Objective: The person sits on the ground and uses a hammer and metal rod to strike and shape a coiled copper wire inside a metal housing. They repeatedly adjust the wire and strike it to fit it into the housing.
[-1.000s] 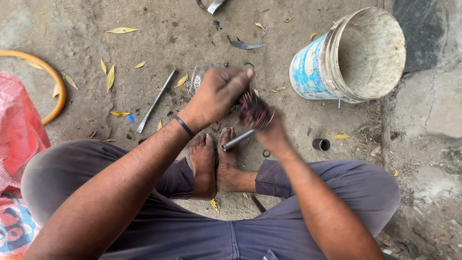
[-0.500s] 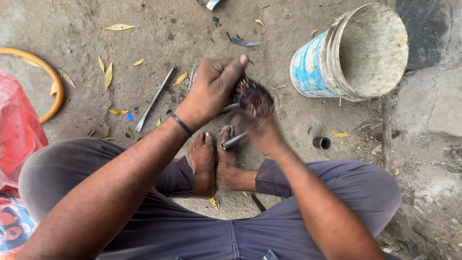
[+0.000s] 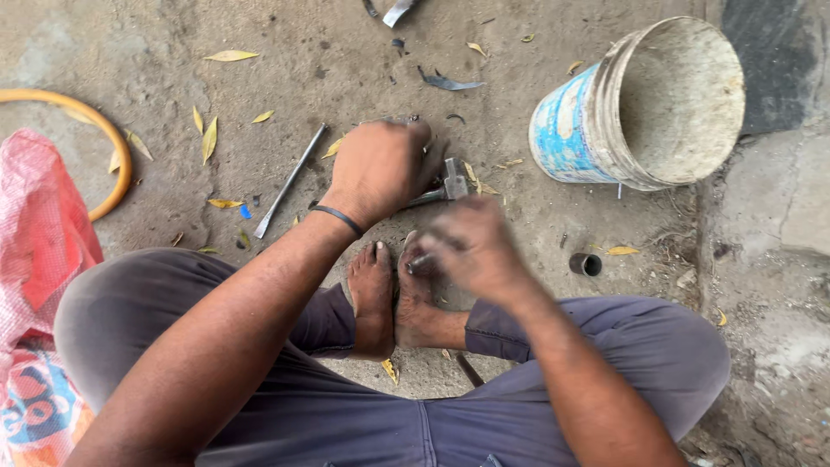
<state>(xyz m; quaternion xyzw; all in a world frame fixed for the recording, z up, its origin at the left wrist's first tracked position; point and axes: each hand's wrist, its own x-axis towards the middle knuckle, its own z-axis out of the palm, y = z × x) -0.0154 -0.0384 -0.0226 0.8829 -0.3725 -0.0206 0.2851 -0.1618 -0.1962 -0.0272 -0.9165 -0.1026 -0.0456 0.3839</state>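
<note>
at the centre of the frame the left hand [image 3: 380,169] is closed around a small grey metal hammer [image 3: 445,186] whose head pokes out to the right. just below it, the blurred right hand [image 3: 471,246] seems to pinch a short dark metal rod [image 3: 419,262] above the bare feet [image 3: 389,294]. a dirty blue-and-white plastic bucket [image 3: 605,104] lies on its side at upper right.

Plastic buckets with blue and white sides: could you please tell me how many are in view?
1: the blue and white plastic bucket lies tipped on its side at upper right, beyond the right hand. Others may sit outside the frame.
</note>
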